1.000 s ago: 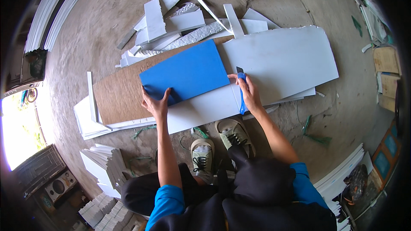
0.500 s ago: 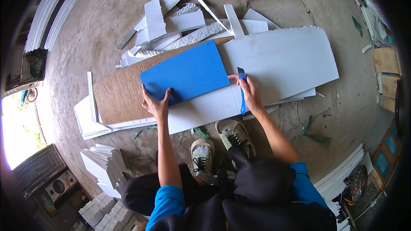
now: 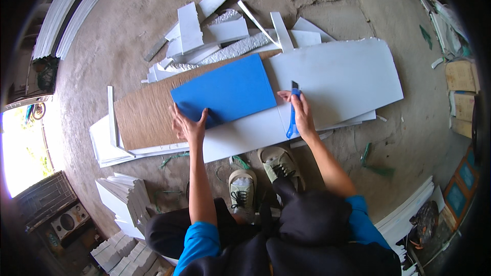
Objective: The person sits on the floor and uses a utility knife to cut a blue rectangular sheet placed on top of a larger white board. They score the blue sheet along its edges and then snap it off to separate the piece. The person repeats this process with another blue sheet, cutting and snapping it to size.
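Note:
A blue rectangular panel (image 3: 225,89) lies slantwise over a brown wooden board (image 3: 146,110) and white sheets. My left hand (image 3: 190,127) rests on its lower left edge, thumb and fingers spread apart. In my right hand (image 3: 302,112) is a utility knife (image 3: 293,110) with a blue handle, its dark blade pointing away from me. That hand is just off the panel's right end, over a large white sheet (image 3: 342,74) with a rough far edge.
Beyond the boards lies a heap of white offcuts (image 3: 220,33), some with embossed silvery faces. Stacked white pieces (image 3: 125,199) stand near my left knee. Cardboard boxes (image 3: 463,94) are at the far right. Green strands (image 3: 376,166) lie on the concrete floor.
My right hand has shifted slightly to the right with the knife, away from the panel's end. My left hand stays on the panel. The whole view has shifted a little.

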Demonstrator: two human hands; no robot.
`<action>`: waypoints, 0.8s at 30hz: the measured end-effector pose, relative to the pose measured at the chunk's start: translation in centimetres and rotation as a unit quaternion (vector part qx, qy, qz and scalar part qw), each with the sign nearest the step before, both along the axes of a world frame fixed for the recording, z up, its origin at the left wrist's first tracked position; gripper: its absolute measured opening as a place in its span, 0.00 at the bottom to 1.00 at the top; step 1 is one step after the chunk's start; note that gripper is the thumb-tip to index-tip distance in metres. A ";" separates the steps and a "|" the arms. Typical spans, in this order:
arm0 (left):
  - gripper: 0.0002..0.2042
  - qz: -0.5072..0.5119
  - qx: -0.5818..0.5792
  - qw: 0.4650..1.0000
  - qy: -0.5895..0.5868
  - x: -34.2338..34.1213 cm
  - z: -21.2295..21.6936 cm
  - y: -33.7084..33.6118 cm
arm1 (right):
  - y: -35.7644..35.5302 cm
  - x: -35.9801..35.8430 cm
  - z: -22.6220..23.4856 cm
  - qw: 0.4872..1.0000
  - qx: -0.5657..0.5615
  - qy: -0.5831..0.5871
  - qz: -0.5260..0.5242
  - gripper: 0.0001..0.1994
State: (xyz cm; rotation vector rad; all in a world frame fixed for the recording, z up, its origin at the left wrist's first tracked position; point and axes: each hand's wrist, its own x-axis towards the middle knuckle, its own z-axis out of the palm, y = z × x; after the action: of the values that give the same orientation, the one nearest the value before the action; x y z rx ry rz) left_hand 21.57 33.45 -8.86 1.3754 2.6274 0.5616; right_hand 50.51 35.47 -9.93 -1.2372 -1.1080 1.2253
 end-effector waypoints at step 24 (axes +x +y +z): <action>0.12 -0.307 0.129 0.942 0.043 12.9 -1.9 13.7 | 9.0 -5.1 2.1 0.805 0.021 -0.576 0.141 0.12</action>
State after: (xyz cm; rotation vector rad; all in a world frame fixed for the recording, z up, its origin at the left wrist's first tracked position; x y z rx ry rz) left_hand 34.51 47.12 -10.79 2.2078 2.0397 0.7702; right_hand 45.42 44.45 -7.88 -1.8820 -2.2339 0.5246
